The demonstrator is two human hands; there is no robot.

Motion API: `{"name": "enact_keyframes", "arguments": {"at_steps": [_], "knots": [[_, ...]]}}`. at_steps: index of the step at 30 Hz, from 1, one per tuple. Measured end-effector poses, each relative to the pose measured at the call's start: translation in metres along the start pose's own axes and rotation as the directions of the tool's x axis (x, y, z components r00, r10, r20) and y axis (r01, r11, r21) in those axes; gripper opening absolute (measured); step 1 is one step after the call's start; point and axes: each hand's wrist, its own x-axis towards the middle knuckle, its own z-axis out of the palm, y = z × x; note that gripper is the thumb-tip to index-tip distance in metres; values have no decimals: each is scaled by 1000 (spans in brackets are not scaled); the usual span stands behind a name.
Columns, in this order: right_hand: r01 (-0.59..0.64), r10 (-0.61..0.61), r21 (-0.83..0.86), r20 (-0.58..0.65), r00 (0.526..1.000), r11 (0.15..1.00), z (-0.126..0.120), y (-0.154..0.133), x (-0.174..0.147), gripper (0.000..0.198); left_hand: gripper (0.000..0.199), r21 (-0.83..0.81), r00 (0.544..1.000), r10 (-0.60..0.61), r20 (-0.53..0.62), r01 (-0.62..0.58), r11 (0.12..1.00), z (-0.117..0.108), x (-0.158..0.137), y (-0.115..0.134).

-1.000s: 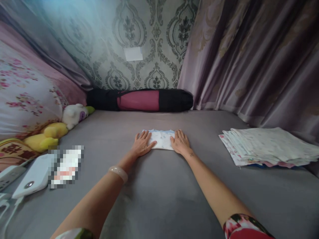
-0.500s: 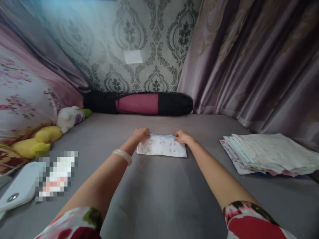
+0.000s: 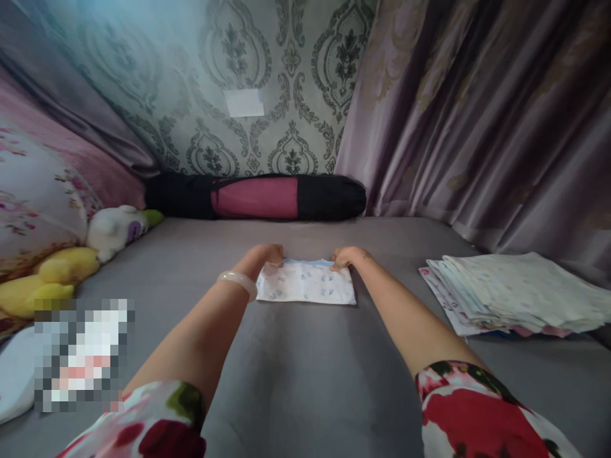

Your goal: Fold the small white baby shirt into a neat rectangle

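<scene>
A small folded white cloth with a pale blue print lies flat on the grey bed sheet in front of me. My left hand grips its far left corner, fingers curled over the edge. My right hand grips the far right corner the same way. A pale bangle sits on my left wrist. Both arms reach forward, with floral sleeves at the bottom of the view.
A stack of folded cloths lies at the right by the curtain. A black and maroon bolster lies along the far wall. Plush toys and a floral pillow are at the left, and a white device at the near left.
My hands went from lying flat on the cloth to curling over its far corners. The cloth now shows more of its near side, and the view has shifted slightly.
</scene>
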Motion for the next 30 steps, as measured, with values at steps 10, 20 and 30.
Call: {"name": "enact_keyframes", "arguments": {"at_steps": [10, 20, 30], "knots": [[79, -43, 112, -291, 956, 991, 34, 4, -19, 24, 33, -23, 958, -90, -271, 87, 996, 28, -25, 8], [227, -78, 249, -494, 866, 942, 22, 14, -48, 18, 24, -71, 882, -67, -467, 39, 997, 6, -73, 7], [399, -213, 85, -734, 645, 913, 0, 27, -79, 22, 28, 13, 659, 55, -750, -69, 998, -17, -104, 15]]}}
